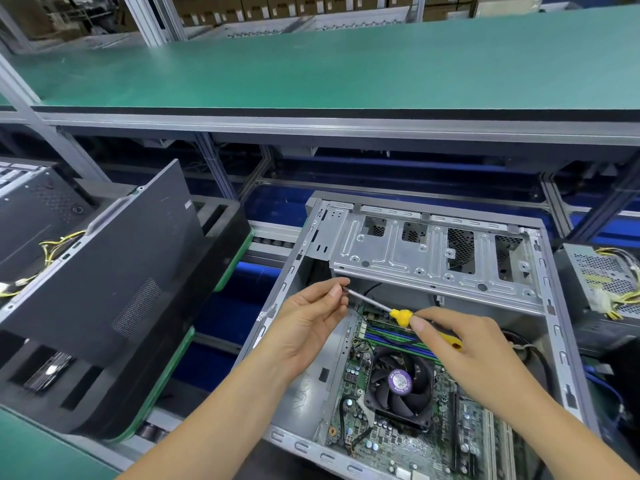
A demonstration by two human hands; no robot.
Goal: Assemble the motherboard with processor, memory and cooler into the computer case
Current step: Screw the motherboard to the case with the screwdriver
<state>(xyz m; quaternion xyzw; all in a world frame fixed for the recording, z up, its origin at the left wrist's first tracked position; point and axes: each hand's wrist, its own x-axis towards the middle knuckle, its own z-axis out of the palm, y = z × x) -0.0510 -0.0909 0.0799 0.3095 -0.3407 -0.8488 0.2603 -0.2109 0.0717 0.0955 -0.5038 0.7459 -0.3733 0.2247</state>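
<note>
In the head view, the computer case (540,237) lay open on its side at the near right of the line, and the motherboard (349,410) sat flat inside it with the cooler (398,386) fan on top and the memory (391,336) sticks just beyond the fan. The right hand (460,344) gripped the yellow handle of a screwdriver (401,315). The left hand (311,320) pinched the tip end of its shaft between thumb and fingertips; whether a screw sat there was too small to tell.

The likeliest fault, as I judged it, was a screw slipping off the tip and dropping among the board's parts, out of easy reach. A slipping blade could also gouge the memory or nearby capacitors, since the shaft hung directly above them.
</note>
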